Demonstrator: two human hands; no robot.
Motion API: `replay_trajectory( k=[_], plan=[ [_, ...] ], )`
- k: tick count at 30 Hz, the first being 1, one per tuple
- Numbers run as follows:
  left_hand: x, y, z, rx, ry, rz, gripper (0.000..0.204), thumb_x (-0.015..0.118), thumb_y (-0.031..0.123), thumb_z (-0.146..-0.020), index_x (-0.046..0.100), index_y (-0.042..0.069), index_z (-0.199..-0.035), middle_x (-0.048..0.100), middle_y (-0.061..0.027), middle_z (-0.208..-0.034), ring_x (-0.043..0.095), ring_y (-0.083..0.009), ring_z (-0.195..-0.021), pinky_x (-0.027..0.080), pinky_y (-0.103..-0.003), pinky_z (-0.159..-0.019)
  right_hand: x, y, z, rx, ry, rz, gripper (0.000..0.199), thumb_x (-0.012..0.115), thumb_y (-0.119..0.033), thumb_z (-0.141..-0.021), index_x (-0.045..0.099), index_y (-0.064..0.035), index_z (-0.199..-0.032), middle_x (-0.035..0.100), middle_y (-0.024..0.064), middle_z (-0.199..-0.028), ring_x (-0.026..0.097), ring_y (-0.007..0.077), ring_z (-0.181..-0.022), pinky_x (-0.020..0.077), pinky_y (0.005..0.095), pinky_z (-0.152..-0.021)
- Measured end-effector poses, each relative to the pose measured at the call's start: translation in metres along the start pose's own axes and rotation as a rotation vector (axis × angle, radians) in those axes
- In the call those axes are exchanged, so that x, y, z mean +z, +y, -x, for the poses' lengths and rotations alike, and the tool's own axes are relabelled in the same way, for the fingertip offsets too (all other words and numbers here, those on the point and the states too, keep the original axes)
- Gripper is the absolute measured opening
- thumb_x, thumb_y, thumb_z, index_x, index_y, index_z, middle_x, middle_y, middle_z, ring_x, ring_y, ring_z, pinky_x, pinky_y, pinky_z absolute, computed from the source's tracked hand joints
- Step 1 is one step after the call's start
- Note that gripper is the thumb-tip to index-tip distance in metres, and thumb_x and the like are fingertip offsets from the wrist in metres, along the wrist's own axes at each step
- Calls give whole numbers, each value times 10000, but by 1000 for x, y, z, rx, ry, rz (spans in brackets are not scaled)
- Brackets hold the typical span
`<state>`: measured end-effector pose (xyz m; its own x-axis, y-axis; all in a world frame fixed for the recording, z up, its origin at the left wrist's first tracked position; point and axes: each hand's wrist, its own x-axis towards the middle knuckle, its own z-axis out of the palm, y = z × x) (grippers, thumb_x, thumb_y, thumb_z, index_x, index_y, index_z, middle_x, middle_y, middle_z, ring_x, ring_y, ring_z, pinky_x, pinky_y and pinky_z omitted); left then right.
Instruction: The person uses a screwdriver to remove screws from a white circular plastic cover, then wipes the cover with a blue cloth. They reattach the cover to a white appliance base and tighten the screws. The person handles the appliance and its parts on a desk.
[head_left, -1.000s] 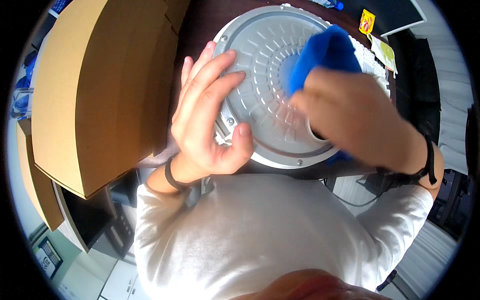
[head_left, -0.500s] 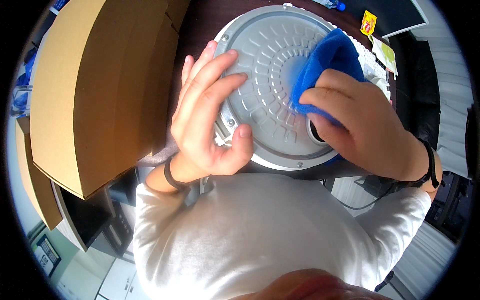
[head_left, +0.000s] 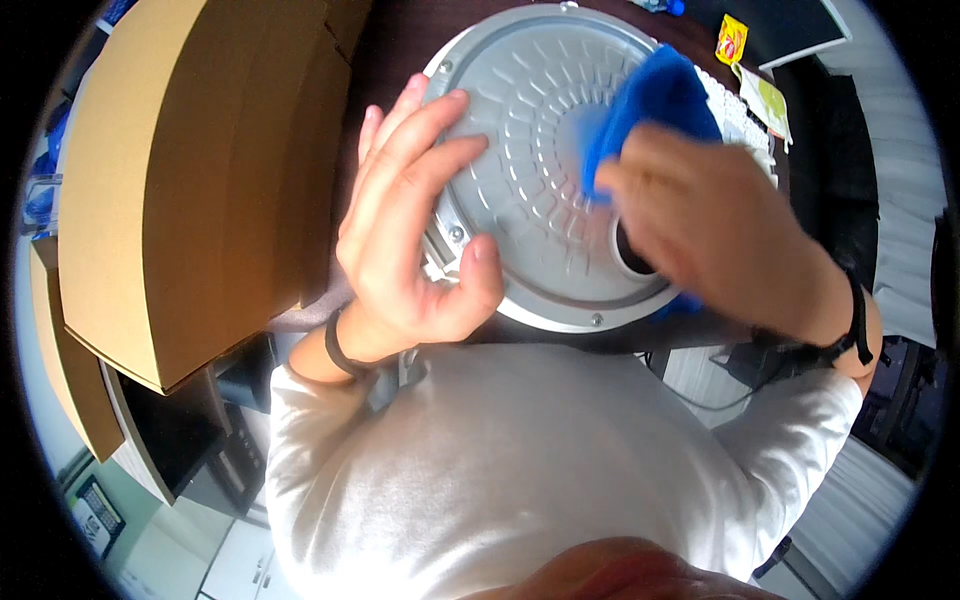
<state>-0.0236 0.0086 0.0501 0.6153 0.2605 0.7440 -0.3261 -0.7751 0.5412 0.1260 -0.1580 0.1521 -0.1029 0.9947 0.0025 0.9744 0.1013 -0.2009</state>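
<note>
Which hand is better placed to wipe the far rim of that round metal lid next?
Probably the right hand: it already presses the blue cloth on the lid near that rim, while the left hand lies flat, steadying it.

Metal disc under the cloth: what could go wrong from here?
1. The metal disc overhangs the dark table toward the person; only the left hand pins it, so it could tip or slide.
2. The blue cloth in the right hand could snag in the disc's round hole.
</note>
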Motion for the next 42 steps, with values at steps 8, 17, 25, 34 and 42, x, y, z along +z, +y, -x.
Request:
replay_trajectory(
  k=[8,17,25,34,42],
  plan=[
    [0,1,0,-6,3,-11,378,574,169,-668,609,-71,-959,582,-251,-1113,506,-448,-1138,316,-535,-984,-6,-4,2,22,-100,26,199,608,-58,-747,569,-24,-939,502,41,-788,545,173,-653,445,294,-558],
    [5,-1,-2,10,25,16,373,577,180,-683,610,-71,-958,583,-253,-1109,510,-445,-1136,317,-535,-983,-1,-10,8,-38,-80,87,267,632,-101,-684,571,-36,-936,488,47,-769,551,178,-641,446,294,-549],
    [3,-1,1,8,9,6,371,573,181,-687,609,-73,-955,584,-254,-1105,509,-445,-1136,313,-537,-983,1,-10,7,-18,-38,97,200,613,-110,-731,564,-22,-903,478,48,-751,550,184,-632,443,306,-533],
    [4,-3,-1,10,8,25,381,571,164,-669,604,-78,-961,578,-254,-1116,507,-438,-1141,321,-531,-984,2,5,3,171,166,-55,227,666,-88,-722,571,-67,-927,559,88,-822,593,261,-711,476,309,-621],
    [10,-16,8,37,65,270,395,489,224,-837,568,-116,-1022,520,-291,-1191,439,-435,-1203,341,-464,-999,4,-3,14,340,153,-124,198,594,-133,-817,569,-44,-992,607,139,-903,607,307,-781,490,345,-717]
  ],
)
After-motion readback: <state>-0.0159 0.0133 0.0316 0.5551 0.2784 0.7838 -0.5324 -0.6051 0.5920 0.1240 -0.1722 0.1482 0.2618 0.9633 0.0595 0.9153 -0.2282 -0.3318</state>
